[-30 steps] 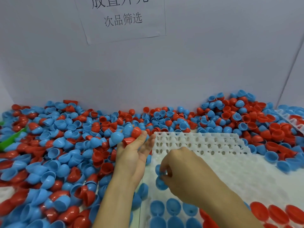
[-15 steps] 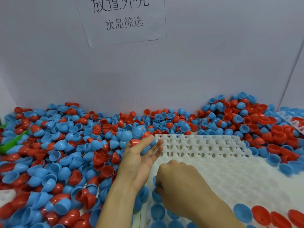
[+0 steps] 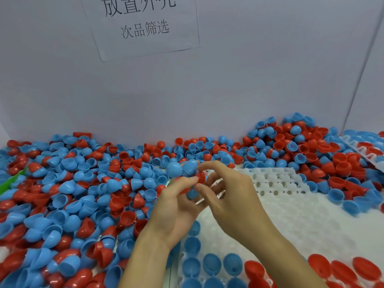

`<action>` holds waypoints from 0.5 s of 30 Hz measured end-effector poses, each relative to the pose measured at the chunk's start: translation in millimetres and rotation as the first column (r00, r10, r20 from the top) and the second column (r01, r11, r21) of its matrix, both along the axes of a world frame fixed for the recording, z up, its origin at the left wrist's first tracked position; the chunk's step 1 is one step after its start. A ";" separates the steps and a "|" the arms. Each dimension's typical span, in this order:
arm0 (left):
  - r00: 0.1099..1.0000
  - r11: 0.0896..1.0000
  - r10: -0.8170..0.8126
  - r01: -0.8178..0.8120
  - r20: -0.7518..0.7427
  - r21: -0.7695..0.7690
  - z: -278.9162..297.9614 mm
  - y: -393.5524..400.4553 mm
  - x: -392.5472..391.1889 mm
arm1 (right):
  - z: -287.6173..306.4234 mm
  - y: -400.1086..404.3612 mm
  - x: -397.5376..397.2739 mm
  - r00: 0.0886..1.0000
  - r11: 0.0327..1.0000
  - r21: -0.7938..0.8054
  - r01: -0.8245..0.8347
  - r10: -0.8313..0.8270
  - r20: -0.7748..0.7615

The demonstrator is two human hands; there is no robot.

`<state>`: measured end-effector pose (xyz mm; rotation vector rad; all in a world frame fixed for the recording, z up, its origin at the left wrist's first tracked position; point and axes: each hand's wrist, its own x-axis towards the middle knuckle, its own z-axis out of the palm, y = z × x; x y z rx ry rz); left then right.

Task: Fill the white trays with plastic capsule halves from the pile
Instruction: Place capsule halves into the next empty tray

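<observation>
The left hand (image 3: 176, 206) is raised at the centre of the view, palm up, its grip curled round a cluster of blue and red plastic capsule halves (image 3: 185, 171). The thumb presses on a red half at the top of the cluster.

The right hand (image 3: 230, 196) meets it from 3 o'clock. Its fingers are bent toward the cluster, and index and thumb appear to pinch a half there; the exact contact is partly hidden by the left hand's fingers.

The white moulded plastic tray (image 3: 301, 217) lies on the surface below and at 3 o'clock of both hands. Most of its pockets at the far end hold nothing. At 6 o'clock, blue halves seated in the tray (image 3: 212, 263) fill several near pockets, with red halves seated in the tray (image 3: 340, 269) in the pockets at 5 o'clock.

The loose pile of blue and red capsule halves (image 3: 83, 194) covers the surface from 9 o'clock round to 2 o'clock, against the grey back wall (image 3: 259, 90).

A second white tray (image 3: 365, 152), partly filled, is at 3 o'clock at the frame edge.

A white paper sign with printed characters (image 3: 143, 26) is fixed to the wall at 12 o'clock.

A green object (image 3: 12, 180), partly buried, is at 9 o'clock.
</observation>
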<state>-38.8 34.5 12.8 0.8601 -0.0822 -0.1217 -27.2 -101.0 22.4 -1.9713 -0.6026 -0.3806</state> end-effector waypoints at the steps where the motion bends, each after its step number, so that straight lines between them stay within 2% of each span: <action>1: 1.000 1.000 -0.010 0.010 -0.006 0.011 0.8 -1.5 -0.3 | 0.7 -0.1 0.7 1.000 1.000 0.022 0.016 -0.016 0.001; 7: 0.998 0.999 0.020 -0.022 -0.053 -0.048 -2.0 -1.5 3.5 | 2.8 -4.7 4.2 0.999 0.992 0.120 0.035 -0.031 -0.038; 12: 0.995 0.995 0.092 -0.091 -0.040 0.042 -7.5 -4.8 8.5 | 0.4 -5.7 5.3 0.998 0.995 0.090 0.033 -0.028 -0.058; 15: 0.991 0.987 0.130 -0.127 -0.021 0.102 -10.4 -6.2 9.6 | -2.2 -7.4 6.2 0.998 1.000 0.009 0.020 -0.020 -0.066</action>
